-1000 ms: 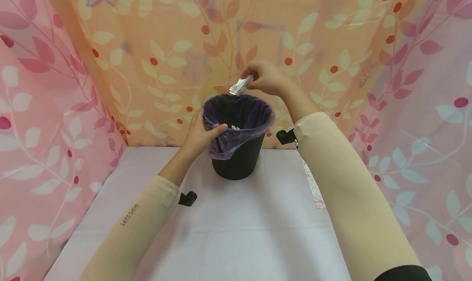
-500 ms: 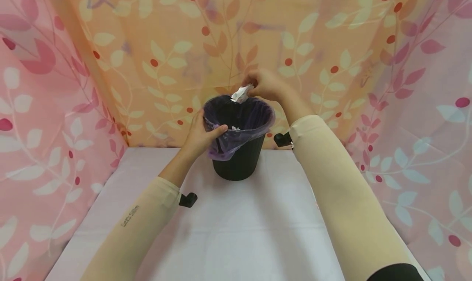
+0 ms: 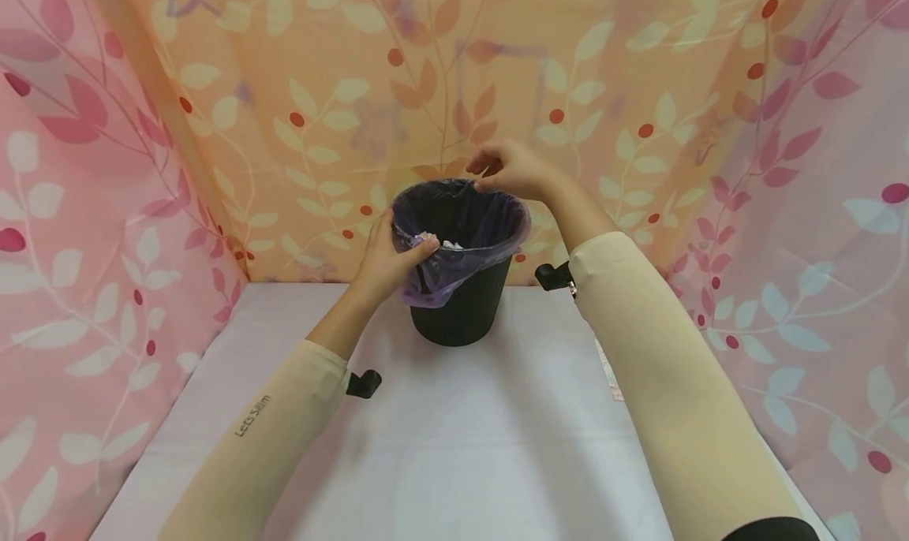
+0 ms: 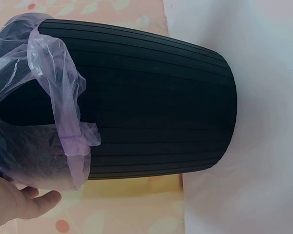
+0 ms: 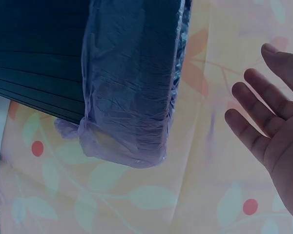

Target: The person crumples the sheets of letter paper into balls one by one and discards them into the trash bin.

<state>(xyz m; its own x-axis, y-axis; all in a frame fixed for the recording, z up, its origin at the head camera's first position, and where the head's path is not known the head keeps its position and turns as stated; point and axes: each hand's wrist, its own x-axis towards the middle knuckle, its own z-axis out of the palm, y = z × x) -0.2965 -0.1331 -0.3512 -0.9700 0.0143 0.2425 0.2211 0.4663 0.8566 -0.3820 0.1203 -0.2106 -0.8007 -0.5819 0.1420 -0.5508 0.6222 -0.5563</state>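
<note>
My left hand (image 3: pixel 387 261) grips the rim of the black ribbed bin (image 3: pixel 461 308), which stands on the white table (image 3: pixel 454 446) (its purple liner (image 3: pixel 433 281) crinkled, folded over the edge). My right hand (image 3: pixel 507 169) hovers above, fingers relaxed, holding nothing.

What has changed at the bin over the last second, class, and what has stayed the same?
The right hand let go of the crumpled wrapper it held above the bin; its fingers are now spread and empty, slightly lower, over the far rim. The left hand kept gripping the near rim and purple liner. The bin stayed put.
</note>
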